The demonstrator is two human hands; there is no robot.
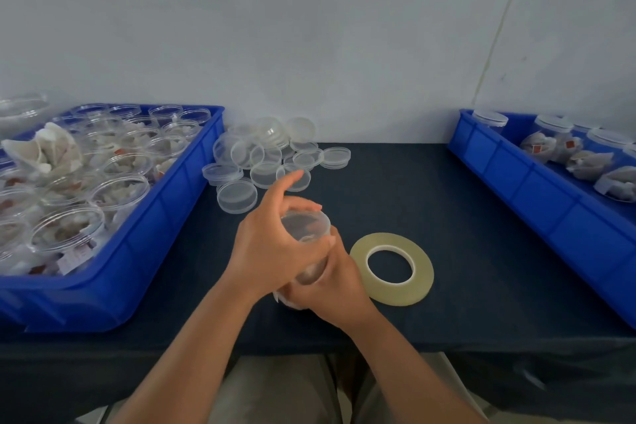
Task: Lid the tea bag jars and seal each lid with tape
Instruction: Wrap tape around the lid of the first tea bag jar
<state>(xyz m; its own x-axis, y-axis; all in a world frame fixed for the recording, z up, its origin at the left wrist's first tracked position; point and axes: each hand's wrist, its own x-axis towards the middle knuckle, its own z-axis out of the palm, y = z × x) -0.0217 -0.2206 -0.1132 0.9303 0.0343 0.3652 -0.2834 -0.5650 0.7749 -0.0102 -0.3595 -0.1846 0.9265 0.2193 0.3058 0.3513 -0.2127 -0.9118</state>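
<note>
The person is holding a clear tea bag jar tilted above the dark worktop, with its mouth end pointing away from them. The left grip is wrapping the jar's upper part from the left. Its thumb is lying across the wall, its fingers are curling over the far edge of the clear lid on the mouth, and its forefinger is lifting free. Whether the lid is sitting fully home I cannot tell. The right grip is clasping the jar's lower end from the right. The jar is resting between both grips, with only the lidded top and a strip of wall showing. A tape roll is lying flat on the worktop just beside the right grip. Loose lids are lying heaped farther back. A left blue crate is holding open jars, and a right blue crate is holding lidded ones.
</note>
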